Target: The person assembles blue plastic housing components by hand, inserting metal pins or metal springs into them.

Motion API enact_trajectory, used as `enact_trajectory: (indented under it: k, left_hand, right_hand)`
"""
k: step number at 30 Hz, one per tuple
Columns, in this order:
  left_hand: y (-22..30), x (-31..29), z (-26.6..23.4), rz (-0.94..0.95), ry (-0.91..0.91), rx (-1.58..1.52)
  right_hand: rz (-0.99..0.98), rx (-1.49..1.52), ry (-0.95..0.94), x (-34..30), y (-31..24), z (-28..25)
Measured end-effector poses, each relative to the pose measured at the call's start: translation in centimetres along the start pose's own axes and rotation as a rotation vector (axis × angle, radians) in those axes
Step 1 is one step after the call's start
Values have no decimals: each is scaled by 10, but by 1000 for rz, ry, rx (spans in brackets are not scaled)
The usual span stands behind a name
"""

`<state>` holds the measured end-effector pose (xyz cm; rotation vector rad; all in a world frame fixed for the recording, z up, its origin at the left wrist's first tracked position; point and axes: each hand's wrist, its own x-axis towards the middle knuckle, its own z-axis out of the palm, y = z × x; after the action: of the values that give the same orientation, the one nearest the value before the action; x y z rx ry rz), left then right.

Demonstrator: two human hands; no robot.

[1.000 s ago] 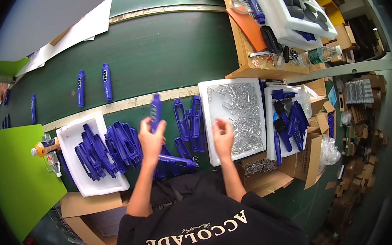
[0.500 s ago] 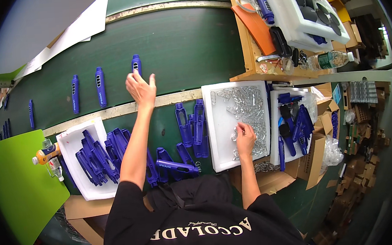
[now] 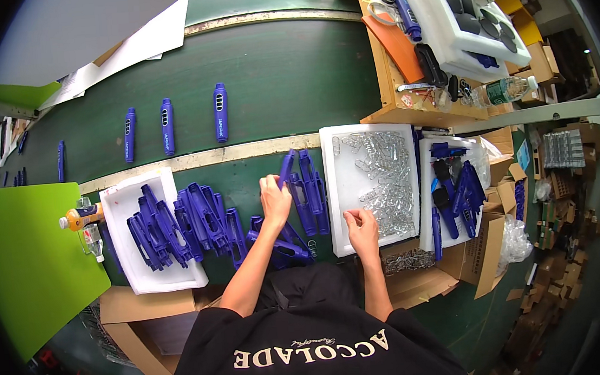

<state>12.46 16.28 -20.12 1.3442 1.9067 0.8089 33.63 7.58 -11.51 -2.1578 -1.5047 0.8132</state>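
My left hand (image 3: 275, 200) is closed around the lower end of a blue plastic casing (image 3: 286, 164), lifted at an angle beside several others (image 3: 311, 197) with long openings. My right hand (image 3: 363, 233) hovers over the near left rim of a white foam tray (image 3: 335, 185), fingertips pinched together; whatever they hold is too small to make out. Inside that tray lie many small clear, shiny loop-shaped pieces (image 3: 384, 181). Closer to my body, more blue casings (image 3: 287, 252) lie in a loose heap.
Several blue casings with dark button panels (image 3: 220, 113) stand spaced out on the green belt (image 3: 285, 83). To the left, a white foam tray (image 3: 126, 264) holds piled casings. A wooden shelf (image 3: 377, 97) bounds the right; a foam box (image 3: 422, 178) and cardboard box (image 3: 488, 250) stand beside it.
My left hand has come from the belt casing toward me and to the right, and now grips a loose casing. My right hand has moved toward the tray's near left rim.
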Motion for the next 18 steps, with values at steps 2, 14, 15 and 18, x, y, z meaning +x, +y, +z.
enact_trajectory:
  k: [2,14,15,18]
  left_hand:
    - [-5,5,-6,-26,79,-119]
    - [97,-107,-88,-279,-628,-1006]
    - [98,-110,-87,-278,-626,-1007]
    - [103,-112,-81,-220,-509,-848]
  right_hand:
    - [127,711,-3,-8,-20,5]
    - [-265,661,84,-39,-102,-3]
    - [-175,770,34,-40,-99,-2]
    - [75,1027,-37,-43,-102,-6]
